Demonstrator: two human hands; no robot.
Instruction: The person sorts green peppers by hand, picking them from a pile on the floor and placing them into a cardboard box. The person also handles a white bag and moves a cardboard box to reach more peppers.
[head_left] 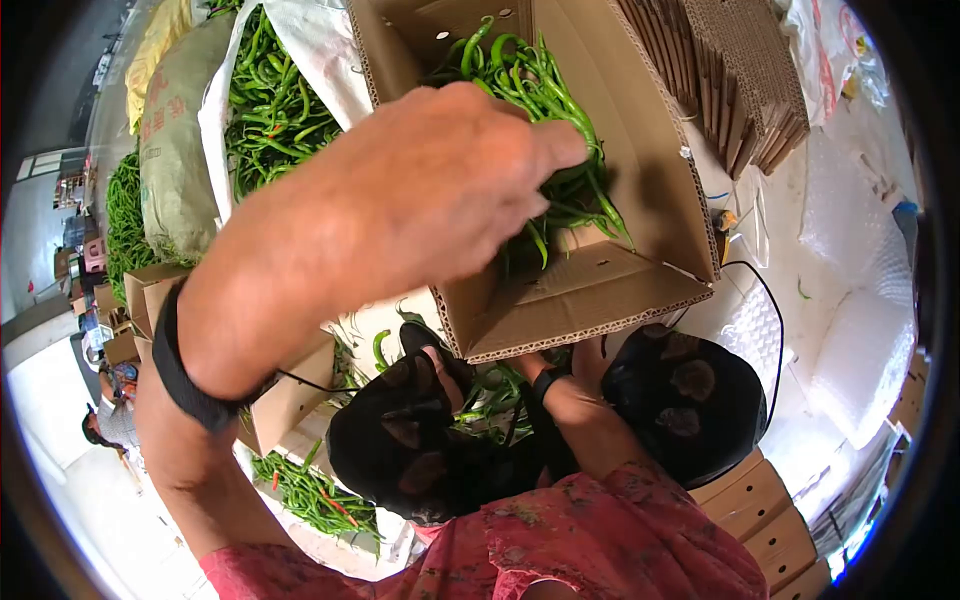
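My left hand [470, 180] is raised over an open cardboard box [640, 130], its fingers curled and slightly blurred. Whatever those fingers may hold is hidden from me. Long green chili peppers [540, 85] lie heaped in the box, partly behind the hand. My right hand [528, 364] reaches beneath the near edge of the box, which covers its fingers; only the wrist and the heel of the hand show.
A white sack [215, 120] full of green peppers stands left of the box. Flattened cardboard [745, 80] is stacked at the right, above bubble wrap [850, 240]. More peppers [315, 495] lie low at the left. Another person [115, 420] is at the far left.
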